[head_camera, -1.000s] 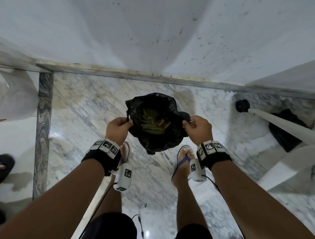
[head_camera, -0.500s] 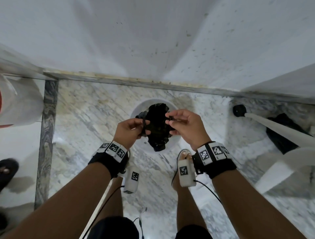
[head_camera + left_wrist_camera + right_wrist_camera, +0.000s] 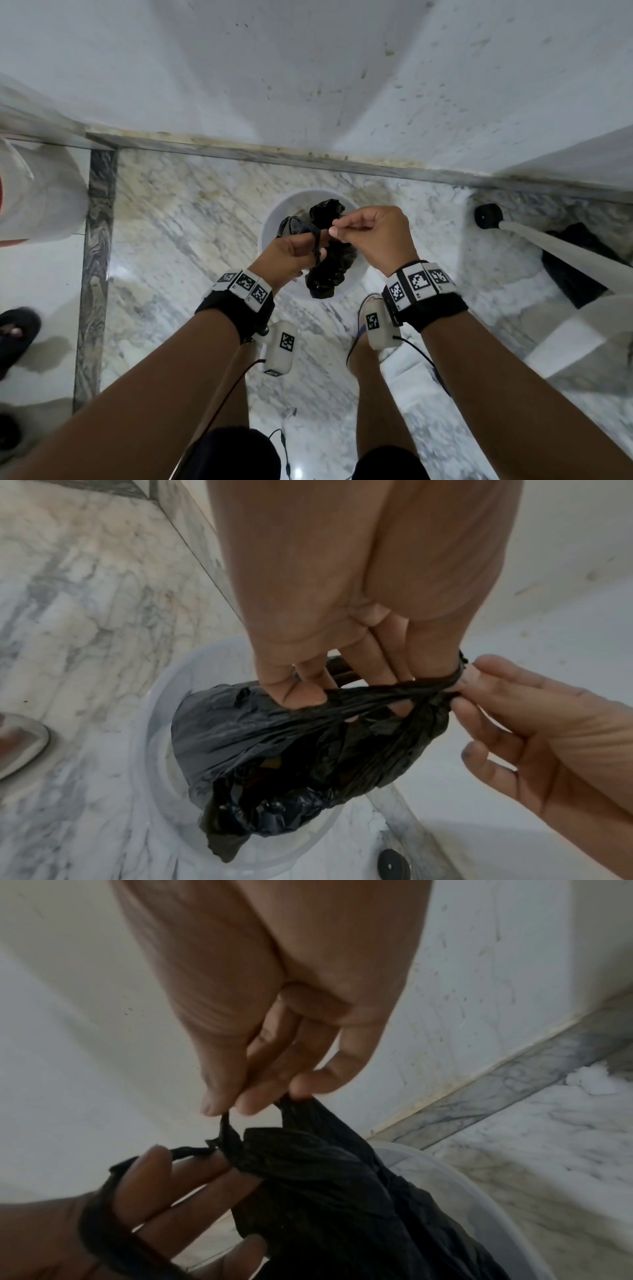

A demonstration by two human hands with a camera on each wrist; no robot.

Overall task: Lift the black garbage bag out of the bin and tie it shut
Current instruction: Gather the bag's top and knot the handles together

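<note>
The black garbage bag (image 3: 329,270) hangs from both hands above the white round bin (image 3: 274,219). Its mouth is gathered into twisted strands. My left hand (image 3: 291,246) has one handle looped round its fingers (image 3: 301,693), and the bag (image 3: 291,750) sags below them. My right hand (image 3: 346,228) pinches the tip of the other strand between thumb and fingertips (image 3: 240,1102), right where the strands cross above the bag (image 3: 325,1177). In the right wrist view my left hand (image 3: 154,1191) shows with the loop round it. The bag's contents are mostly hidden.
A white wall stands just behind the bin, with a marble skirting. A white pole with a black end (image 3: 488,216) and a black cloth (image 3: 575,270) lie at the right. A white sack (image 3: 34,198) is at the left, and another person's sandalled foot (image 3: 17,329).
A second ago the hands held the bag's mouth spread wide. They have come together, the mouth is gathered shut and the strands are crossed. The bin now shows beneath.
</note>
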